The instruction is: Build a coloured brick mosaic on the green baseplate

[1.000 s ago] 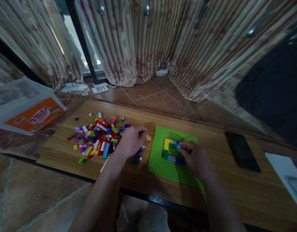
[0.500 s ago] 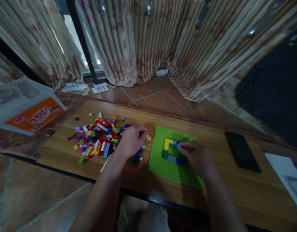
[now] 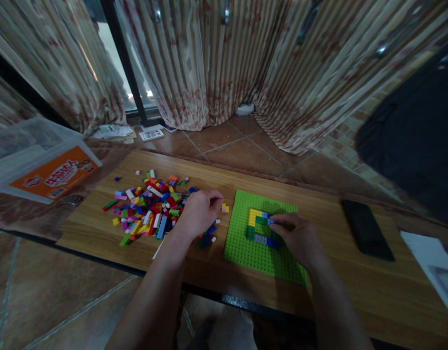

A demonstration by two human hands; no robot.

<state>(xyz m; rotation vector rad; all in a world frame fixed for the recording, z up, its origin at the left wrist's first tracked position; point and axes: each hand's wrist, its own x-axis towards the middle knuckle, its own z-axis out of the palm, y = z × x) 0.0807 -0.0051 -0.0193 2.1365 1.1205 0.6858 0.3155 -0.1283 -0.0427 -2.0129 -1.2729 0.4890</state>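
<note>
A green baseplate (image 3: 238,248) lies on the wooden table and bears a squarish ring of building bricks (image 3: 253,217) in yellow, green, grey and blue. At the ring's right side, my right hand (image 3: 297,238) pinches a small light blue brick (image 3: 270,220) between thumb and fingers; whether it is pressed down I cannot tell. My left hand (image 3: 200,211) hovers at the right edge of a heap of loose bricks (image 3: 151,206), its fingers curled together. What those fingers hold, if anything, is hidden. Just beyond their tips lies a yellow brick (image 3: 225,208).
A black phone (image 3: 367,228) lies right of the baseplate, with white paper (image 3: 428,265) beyond it. A clear plastic box (image 3: 38,160) with an orange label stands left of the table (image 3: 216,270). Striped curtains (image 3: 231,63) hang behind.
Both hands stay in practically the same place and pose. The whole view has shifted very slightly.
</note>
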